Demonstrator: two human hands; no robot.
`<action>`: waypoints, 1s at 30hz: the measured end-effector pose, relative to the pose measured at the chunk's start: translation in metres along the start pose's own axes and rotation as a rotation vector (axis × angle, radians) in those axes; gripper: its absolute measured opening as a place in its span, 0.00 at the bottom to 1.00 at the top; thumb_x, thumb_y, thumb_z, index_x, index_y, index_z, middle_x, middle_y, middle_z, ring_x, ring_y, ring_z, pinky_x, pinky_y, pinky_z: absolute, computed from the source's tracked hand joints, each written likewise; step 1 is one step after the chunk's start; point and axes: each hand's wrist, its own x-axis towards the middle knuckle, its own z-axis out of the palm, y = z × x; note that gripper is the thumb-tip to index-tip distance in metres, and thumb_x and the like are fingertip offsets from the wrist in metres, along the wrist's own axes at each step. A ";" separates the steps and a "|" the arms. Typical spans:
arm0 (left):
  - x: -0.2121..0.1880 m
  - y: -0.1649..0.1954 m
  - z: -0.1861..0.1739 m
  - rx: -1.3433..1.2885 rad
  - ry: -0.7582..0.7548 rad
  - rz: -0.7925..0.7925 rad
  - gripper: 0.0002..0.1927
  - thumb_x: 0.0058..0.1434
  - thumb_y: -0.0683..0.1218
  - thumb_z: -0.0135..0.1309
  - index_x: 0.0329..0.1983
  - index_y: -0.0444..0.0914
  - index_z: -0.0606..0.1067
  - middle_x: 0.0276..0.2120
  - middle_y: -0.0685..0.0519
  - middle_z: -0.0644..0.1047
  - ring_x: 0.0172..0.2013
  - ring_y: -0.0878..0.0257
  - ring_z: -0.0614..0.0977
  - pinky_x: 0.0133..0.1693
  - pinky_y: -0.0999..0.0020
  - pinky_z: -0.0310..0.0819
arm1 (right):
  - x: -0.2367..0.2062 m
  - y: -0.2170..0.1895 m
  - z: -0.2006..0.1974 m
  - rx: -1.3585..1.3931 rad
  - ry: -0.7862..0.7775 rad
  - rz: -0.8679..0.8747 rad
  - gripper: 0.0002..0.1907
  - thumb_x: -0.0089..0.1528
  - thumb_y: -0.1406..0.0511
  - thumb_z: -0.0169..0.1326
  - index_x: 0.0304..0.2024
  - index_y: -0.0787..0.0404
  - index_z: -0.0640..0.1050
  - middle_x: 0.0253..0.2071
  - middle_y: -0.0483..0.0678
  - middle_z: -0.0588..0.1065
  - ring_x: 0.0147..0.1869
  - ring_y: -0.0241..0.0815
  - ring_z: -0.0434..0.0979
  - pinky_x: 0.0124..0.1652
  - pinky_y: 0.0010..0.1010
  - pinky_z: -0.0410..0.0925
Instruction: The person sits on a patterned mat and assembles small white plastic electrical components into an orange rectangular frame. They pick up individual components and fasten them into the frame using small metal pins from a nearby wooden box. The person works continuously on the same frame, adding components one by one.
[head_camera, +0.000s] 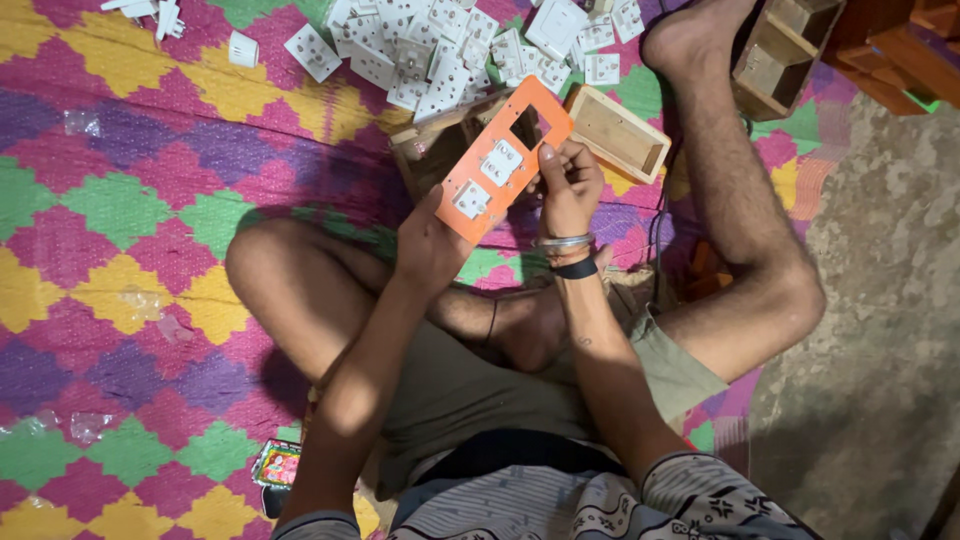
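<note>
Both hands grip the orange plate (503, 160): left hand (430, 245) closed on its lower end, right hand (570, 185) pinching the side; its long axis tilts up-right toward the white sockets (430, 50).

A heap of white switch modules (440, 50) and two wooden boxes (617, 132) are crowding the mat (120, 200) just beyond the orange plate (500, 160); an outstretched leg (740, 200) is walling the right, while bare mat is lying open leftward.

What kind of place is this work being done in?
Probably a home floor workshop for electrical fittings: a woven mat, a heap of white sockets, wooden boxes, and an orange plate in both hands.
</note>
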 end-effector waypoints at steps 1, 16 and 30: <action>-0.001 0.000 0.000 0.009 0.019 0.005 0.30 0.75 0.53 0.42 0.72 0.29 0.61 0.68 0.42 0.69 0.68 0.49 0.70 0.70 0.49 0.61 | 0.001 -0.001 0.000 -0.028 0.013 -0.007 0.06 0.67 0.67 0.60 0.40 0.66 0.77 0.29 0.44 0.77 0.26 0.31 0.72 0.28 0.23 0.66; 0.002 -0.017 -0.025 0.200 0.222 0.124 0.14 0.72 0.41 0.50 0.58 0.33 0.71 0.58 0.45 0.75 0.61 0.52 0.77 0.65 0.50 0.70 | 0.007 -0.004 0.000 -0.179 0.124 -0.125 0.07 0.67 0.66 0.60 0.40 0.65 0.77 0.31 0.43 0.77 0.25 0.30 0.71 0.25 0.22 0.66; -0.004 -0.013 -0.001 0.327 0.271 0.228 0.17 0.68 0.36 0.54 0.60 0.33 0.71 0.51 0.49 0.78 0.50 0.60 0.82 0.52 0.63 0.81 | 0.017 -0.008 0.020 -0.142 0.070 -0.105 0.07 0.68 0.67 0.61 0.40 0.65 0.78 0.28 0.39 0.74 0.27 0.26 0.66 0.28 0.19 0.59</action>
